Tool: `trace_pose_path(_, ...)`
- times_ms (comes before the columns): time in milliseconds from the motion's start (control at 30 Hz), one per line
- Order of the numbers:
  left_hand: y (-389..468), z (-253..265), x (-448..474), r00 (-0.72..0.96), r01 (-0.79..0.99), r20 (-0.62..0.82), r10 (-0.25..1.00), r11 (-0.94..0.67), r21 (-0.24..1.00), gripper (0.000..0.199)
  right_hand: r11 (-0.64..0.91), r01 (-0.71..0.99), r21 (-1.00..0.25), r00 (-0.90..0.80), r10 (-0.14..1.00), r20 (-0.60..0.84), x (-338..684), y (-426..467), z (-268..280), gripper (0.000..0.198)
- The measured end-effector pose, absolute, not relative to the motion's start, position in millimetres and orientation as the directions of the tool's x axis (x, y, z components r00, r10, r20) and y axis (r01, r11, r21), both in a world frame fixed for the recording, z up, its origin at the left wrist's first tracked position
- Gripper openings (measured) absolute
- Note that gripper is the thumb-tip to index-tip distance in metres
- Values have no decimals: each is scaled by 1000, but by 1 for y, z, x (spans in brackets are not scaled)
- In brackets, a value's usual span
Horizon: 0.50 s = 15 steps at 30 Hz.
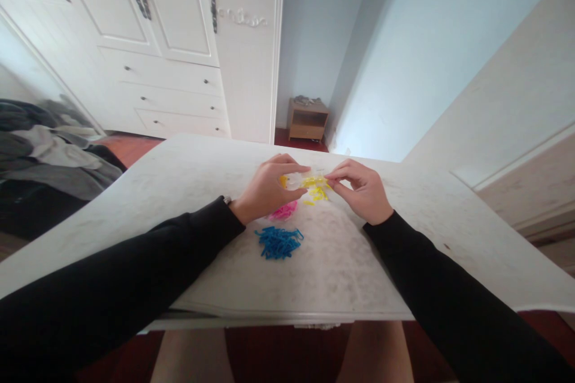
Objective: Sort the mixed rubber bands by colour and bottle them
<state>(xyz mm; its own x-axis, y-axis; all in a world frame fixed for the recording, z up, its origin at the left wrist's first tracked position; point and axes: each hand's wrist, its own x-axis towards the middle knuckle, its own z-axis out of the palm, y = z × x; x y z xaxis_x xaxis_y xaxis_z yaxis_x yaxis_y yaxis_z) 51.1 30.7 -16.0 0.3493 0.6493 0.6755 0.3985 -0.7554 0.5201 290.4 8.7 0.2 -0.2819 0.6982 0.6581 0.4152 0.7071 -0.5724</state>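
Note:
My left hand (pixel 278 184) is curved with thumb and fingers on either side of what looks like a small clear plastic container (pixel 294 179). Yellow pieces (pixel 314 181) show in or behind it. My right hand (pixel 359 190) pinches thumb and forefinger together at the container's right end; what is between the tips is too small to make out. Below the container lies a loose pile of yellow strips (pixel 318 194). A pink pile (pixel 284 210) sits under my left wrist, partly hidden. Nearer me is a heap of blue strips (pixel 279 243). An orange-yellow bit (pixel 283 181) shows behind my left hand.
The white table (pixel 332 275) has smudges and a front edge close to my legs. Beyond it stand a white wardrobe (pixel 179 24) and a small wooden cabinet (pixel 309 119). Dark and grey clothes (pixel 49 161) are heaped at the left.

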Motion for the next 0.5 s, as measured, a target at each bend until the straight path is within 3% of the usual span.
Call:
trace_pose_path(200, 29, -16, 52, 393, 368, 673, 627, -777, 510, 36, 652, 362, -666, -159, 747, 645, 286, 8, -4, 23)
trace_pose_path(500, 26, -11, 52, 386, 412, 671, 633, -769, 488, 35, 712, 495, -497, -220, 657, 721, 286, 0, 5, 5)
